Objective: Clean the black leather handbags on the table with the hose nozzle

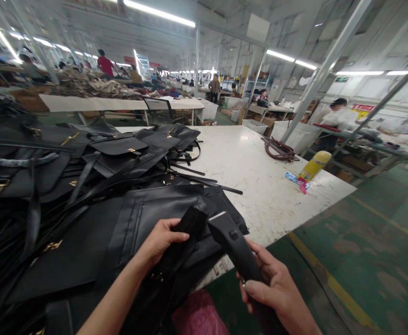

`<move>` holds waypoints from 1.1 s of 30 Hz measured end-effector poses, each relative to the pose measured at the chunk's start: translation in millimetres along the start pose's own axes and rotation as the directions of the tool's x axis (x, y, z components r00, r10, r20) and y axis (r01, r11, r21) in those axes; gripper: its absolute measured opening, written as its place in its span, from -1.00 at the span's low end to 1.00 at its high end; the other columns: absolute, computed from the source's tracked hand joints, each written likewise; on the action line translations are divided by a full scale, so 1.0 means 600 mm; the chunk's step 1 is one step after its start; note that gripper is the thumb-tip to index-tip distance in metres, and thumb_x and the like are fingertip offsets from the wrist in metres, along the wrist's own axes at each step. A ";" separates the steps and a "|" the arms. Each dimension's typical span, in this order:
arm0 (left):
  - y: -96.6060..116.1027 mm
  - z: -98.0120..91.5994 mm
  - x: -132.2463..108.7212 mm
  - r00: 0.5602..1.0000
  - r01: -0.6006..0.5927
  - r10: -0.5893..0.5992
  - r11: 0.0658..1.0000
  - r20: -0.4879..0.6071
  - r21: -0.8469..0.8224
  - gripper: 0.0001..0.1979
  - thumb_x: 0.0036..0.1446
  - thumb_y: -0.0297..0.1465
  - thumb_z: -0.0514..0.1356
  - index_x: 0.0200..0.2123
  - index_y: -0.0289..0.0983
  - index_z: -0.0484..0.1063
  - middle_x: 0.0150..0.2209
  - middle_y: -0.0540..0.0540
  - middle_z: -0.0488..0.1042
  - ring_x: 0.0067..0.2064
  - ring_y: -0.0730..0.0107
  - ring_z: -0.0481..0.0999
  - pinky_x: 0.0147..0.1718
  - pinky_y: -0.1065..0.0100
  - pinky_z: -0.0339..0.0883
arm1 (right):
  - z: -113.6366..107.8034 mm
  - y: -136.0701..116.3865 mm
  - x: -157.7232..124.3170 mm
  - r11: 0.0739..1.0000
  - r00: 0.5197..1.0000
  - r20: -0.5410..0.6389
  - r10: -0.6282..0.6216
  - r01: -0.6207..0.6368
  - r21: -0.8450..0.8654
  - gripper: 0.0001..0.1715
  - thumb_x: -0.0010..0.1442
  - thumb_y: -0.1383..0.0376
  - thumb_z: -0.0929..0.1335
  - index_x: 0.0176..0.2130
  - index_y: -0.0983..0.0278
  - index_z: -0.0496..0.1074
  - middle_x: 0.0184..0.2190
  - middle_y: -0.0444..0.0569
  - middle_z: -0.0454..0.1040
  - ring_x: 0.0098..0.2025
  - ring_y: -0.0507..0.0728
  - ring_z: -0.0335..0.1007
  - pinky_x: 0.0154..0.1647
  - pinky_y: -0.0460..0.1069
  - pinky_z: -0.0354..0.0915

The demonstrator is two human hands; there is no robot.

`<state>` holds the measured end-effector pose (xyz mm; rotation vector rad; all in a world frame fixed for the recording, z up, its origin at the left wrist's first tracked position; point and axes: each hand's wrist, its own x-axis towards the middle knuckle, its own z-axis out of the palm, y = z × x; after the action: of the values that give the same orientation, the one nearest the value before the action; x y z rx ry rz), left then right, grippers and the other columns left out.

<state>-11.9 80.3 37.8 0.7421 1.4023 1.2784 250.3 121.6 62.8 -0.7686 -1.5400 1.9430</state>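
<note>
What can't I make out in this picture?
In the head view:
Left hand: several fingers hidden behind the black flap it holds.
Black tool: lower end cut off by the bottom edge, grip partly behind the right hand.
Black bags: lower ones hidden under those on top.
Blue-and-white packet: any print too small to read.
Pink cloth: cut off by the bottom edge.

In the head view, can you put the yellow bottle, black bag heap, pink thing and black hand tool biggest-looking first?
Black bag heap
Black hand tool (held up close)
Yellow bottle
Pink thing
</note>
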 end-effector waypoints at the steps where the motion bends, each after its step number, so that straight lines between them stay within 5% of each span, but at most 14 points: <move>1: -0.011 0.001 0.002 1.000 0.005 -0.005 1.000 -0.008 -0.021 -0.67 -0.32 -0.44 0.28 -0.34 -0.33 0.48 -0.51 0.00 0.50 -0.53 0.41 0.42 -0.52 0.42 0.22 | 0.006 0.003 0.002 1.000 1.000 0.021 0.016 -0.016 0.003 -0.20 -0.10 0.33 0.40 0.12 0.18 0.12 -0.41 -0.10 0.37 -0.57 0.01 0.30 -0.67 -0.11 0.27; 9: -0.008 0.000 -0.003 0.997 -0.055 0.055 0.998 0.059 0.001 -0.61 -0.28 -0.48 0.25 -0.24 -0.34 0.46 -0.41 -0.06 0.52 -0.40 0.30 0.48 -0.36 0.33 0.29 | 0.057 0.015 0.067 1.000 0.985 0.170 0.028 -0.027 -0.009 -0.23 -0.10 0.40 0.40 0.10 0.18 0.15 -0.36 -0.10 0.42 -0.62 -0.05 0.29 -0.69 -0.16 0.25; 14: -0.006 0.004 -0.002 0.997 -0.053 0.053 0.999 0.060 -0.015 -0.52 -0.28 -0.53 0.20 -0.15 -0.33 0.40 -0.40 -0.04 0.52 -0.43 0.34 0.46 -0.42 0.37 0.28 | 0.060 0.001 0.119 0.989 0.990 0.041 -0.137 0.134 0.063 -0.27 -0.06 0.34 0.40 0.10 0.23 0.14 -0.49 -0.14 0.41 -0.66 -0.03 0.28 -0.70 -0.13 0.27; 20: -0.001 0.003 -0.001 0.991 -0.095 0.097 0.995 0.089 -0.028 -0.37 -0.28 -0.57 0.16 -0.01 -0.25 0.29 -0.28 -0.04 0.50 -0.33 0.33 0.47 -0.36 0.37 0.28 | 0.027 -0.012 0.091 0.995 0.989 0.142 -0.032 0.017 0.103 -0.27 -0.06 0.33 0.40 0.09 0.23 0.14 -0.46 -0.09 0.44 -0.66 0.00 0.32 -0.74 -0.13 0.27; 26: -0.015 0.010 0.003 0.985 -0.169 0.159 0.965 0.063 0.199 -0.49 -0.23 -0.57 0.06 -0.09 -0.32 0.36 -0.37 -0.02 0.49 -0.40 0.35 0.44 -0.38 0.35 0.27 | 0.035 0.005 0.101 0.998 0.976 0.217 0.006 -0.019 0.056 -0.29 -0.05 0.35 0.39 0.09 0.25 0.15 -0.55 -0.13 0.43 -0.71 0.00 0.29 -0.77 -0.14 0.24; 29: -0.013 0.035 -0.014 0.941 -0.333 0.314 0.790 0.127 0.514 -0.52 -0.19 -0.61 0.01 -0.14 -0.25 0.41 -0.32 -0.01 0.46 -0.28 0.34 0.42 -0.27 0.35 0.25 | 0.033 -0.013 0.110 0.993 0.986 0.148 -0.082 0.069 0.093 -0.30 -0.05 0.34 0.39 0.08 0.22 0.15 -0.52 -0.14 0.42 -0.69 -0.01 0.30 -0.75 -0.14 0.26; 33: -0.032 0.069 -0.046 0.835 -0.336 0.523 0.239 0.171 0.911 -0.56 0.04 -0.57 -0.07 -0.05 -0.14 0.34 -0.17 -0.08 0.40 -0.17 0.29 0.33 -0.27 0.31 0.22 | 0.005 -0.040 0.095 0.985 0.987 0.055 -0.154 0.149 0.084 -0.29 -0.03 0.32 0.39 0.10 0.23 0.13 -0.47 -0.11 0.42 -0.62 0.01 0.33 -0.70 -0.12 0.30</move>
<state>38.1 62.8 32.2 1.9821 2.1804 0.8096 209.9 165.1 80.7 -0.5466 -1.5014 1.9186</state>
